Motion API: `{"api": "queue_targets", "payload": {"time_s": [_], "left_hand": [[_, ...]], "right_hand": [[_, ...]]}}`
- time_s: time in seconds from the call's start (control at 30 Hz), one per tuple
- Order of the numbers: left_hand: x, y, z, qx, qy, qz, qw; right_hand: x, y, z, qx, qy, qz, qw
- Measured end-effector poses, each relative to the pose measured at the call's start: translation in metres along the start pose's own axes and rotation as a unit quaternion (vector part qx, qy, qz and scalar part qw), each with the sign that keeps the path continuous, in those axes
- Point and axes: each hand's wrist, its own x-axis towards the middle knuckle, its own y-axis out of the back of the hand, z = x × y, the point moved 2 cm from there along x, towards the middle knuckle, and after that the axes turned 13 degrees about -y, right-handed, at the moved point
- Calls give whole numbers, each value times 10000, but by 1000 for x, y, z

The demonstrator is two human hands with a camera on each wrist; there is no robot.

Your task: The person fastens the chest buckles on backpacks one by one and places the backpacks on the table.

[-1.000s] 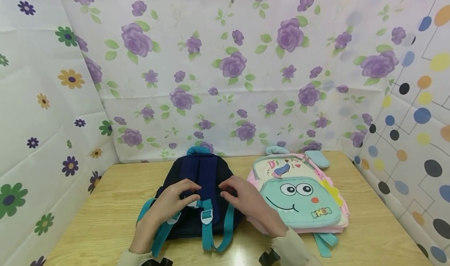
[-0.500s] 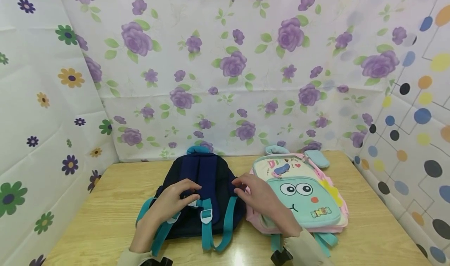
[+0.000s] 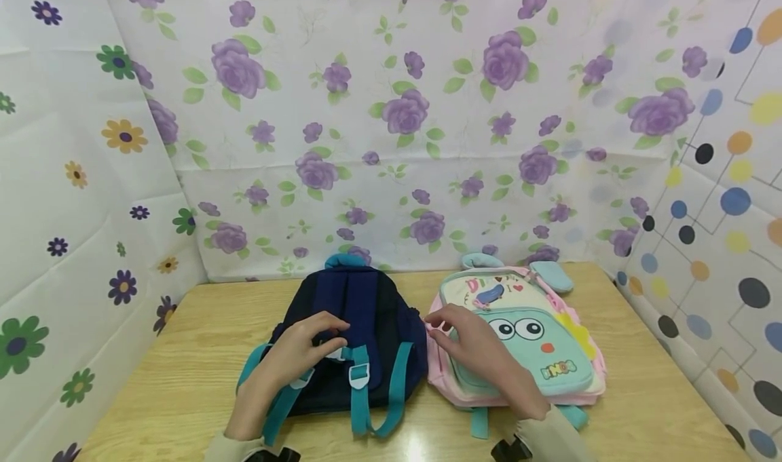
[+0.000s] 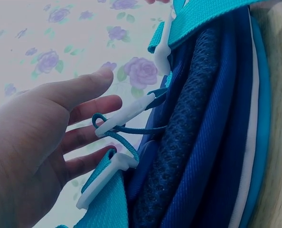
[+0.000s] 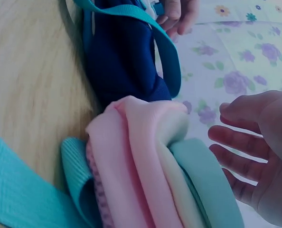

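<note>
A navy backpack lies with its strap side up, its teal straps trailing toward me. Over its left half hovers my left hand, fingers loosely bent and apart. In the left wrist view, a white plastic clip on a thin cord is close to those fingers; I cannot tell whether they touch. My right hand is above the left side of a pink and mint cartoon backpack. The right wrist view shows its relaxed fingers apart from the fabric, holding nothing.
Both bags sit side by side on a wooden table, nearly touching. A flower-print cloth hangs right behind them, with patterned cloth on both sides. A pale blue flap sticks out behind the pink bag.
My right hand has moved rightward, from above the navy backpack to above the pink and mint one. The left hand has stayed in place, and both bags lie where they were.
</note>
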Motion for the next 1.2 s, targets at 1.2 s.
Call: {"api": "queue_targets", "payload": {"time_s": [1.2], "left_hand": [[31,-42,35,178,-257,-143,9994]], "right_hand": [[2,63,56,-240,-526,-239,9980]]}}
